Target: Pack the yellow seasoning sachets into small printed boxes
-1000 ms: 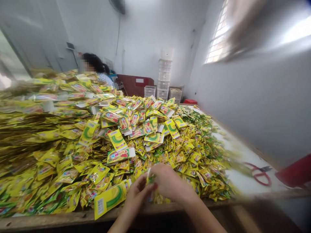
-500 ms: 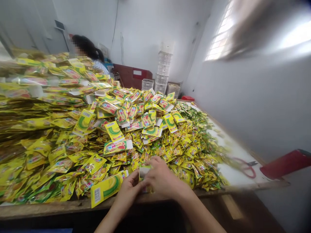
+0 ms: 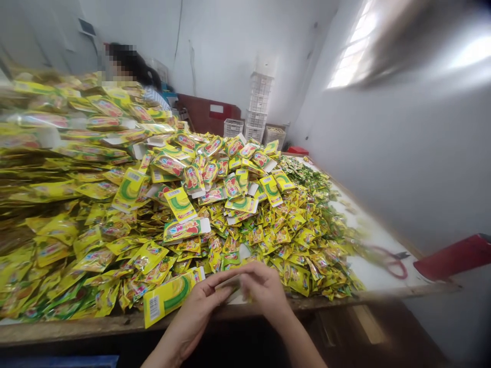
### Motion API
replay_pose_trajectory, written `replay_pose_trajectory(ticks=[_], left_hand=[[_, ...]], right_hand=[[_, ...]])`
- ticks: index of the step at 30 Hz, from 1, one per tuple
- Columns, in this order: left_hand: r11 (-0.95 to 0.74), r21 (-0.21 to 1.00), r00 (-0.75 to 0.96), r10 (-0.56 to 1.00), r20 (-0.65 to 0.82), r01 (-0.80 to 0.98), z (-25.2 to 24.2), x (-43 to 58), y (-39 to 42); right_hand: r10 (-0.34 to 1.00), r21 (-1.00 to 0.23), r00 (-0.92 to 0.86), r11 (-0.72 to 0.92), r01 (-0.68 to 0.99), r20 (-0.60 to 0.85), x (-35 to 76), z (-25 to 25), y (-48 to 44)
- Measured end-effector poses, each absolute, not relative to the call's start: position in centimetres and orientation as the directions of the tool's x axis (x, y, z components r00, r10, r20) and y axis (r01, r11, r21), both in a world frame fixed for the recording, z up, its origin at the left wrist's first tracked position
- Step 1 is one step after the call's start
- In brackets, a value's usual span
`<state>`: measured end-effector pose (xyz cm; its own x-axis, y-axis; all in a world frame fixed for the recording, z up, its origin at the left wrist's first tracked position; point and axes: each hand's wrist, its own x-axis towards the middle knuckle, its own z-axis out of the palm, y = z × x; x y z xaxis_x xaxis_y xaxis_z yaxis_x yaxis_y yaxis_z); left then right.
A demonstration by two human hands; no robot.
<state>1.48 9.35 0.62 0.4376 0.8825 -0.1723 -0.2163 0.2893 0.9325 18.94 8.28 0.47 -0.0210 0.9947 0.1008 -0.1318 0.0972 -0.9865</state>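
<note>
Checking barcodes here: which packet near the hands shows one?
The large yellow sachet just beside the left hand: its white barcode faces up at its lower end, unlike the smaller sachets heaped behind it.

A pale sachet (image 3: 229, 284) is held between left hand (image 3: 194, 306) and right hand (image 3: 265, 292). Yellow sachets (image 3: 215, 214) are heaped on the table (image 3: 379, 240), with red-handled scissors (image 3: 391, 261) laid at right.

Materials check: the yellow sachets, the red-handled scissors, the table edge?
The yellow sachets: printed plastic film, probably, glossy, with highlights along the creases. The red-handled scissors: plastic-looking red loops and grey metal blades, though detail is soft. The table edge: likely bare wood, matt brown and worn.
</note>
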Motion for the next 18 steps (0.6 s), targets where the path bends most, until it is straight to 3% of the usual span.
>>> replay_pose_trajectory(ticks=[4,7,9,12,18], left_hand=[[0.325,0.899,0.421,0.888,-0.183,-0.295,0.5,1.8,9.4],[0.328,0.894,0.424,0.887,-0.180,-0.307,0.4,2.7,9.6],[0.304,0.897,0.364,0.914,-0.179,-0.320,0.2,3.3,10.0],[0.191,0.929,0.182,0.974,-0.138,-0.318,-0.6,3.6,10.7],[0.064,0.986,0.048,0.997,-0.057,-0.153,-2.1,3.5,11.1]], right_hand=[[0.986,-0.961,-0.163,-0.078,-0.266,-0.034,19.8,0.4,8.4],[0.948,-0.943,-0.268,-0.239,-0.233,-0.174,20.0,0.2,9.0],[0.962,-0.952,-0.207,-0.222,-0.209,-0.179,19.7,0.3,9.7],[0.996,-0.978,-0.066,-0.076,-0.194,-0.064,19.2,0.6,10.7],[0.999,-0.995,-0.030,-0.020,-0.102,-0.017,19.6,0.5,11.5]])
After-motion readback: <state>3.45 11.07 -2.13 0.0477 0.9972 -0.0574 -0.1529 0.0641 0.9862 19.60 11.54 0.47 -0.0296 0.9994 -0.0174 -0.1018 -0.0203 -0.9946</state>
